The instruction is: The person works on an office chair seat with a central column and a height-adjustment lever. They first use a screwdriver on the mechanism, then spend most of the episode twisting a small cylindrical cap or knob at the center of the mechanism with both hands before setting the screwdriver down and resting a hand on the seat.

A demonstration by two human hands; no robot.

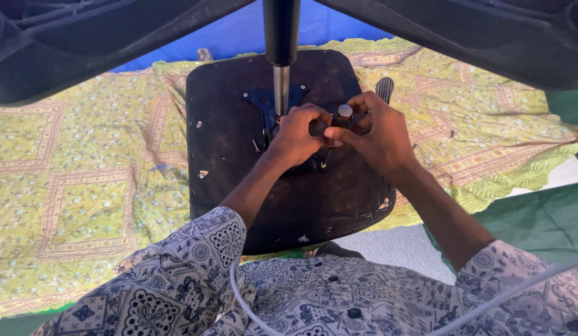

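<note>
An upturned office chair lies before me, its dark seat underside [239,162] facing up on a cloth. A gas-lift column [281,56] rises from the black metal mounting plate [264,99] toward the star base [83,43] overhead. My left hand [297,135] is curled on the mechanism beside the column. My right hand [376,134] grips a small tool with a pale round cap [345,111], pressed against the left hand. The black lever paddle [385,88] pokes out behind my right hand.
A yellow-green patterned cloth [83,186] covers the floor, with blue sheet [239,31] behind and green fabric [538,218] at right. The chair's black base arms span the top. A white cable [239,292] crosses my patterned shirt.
</note>
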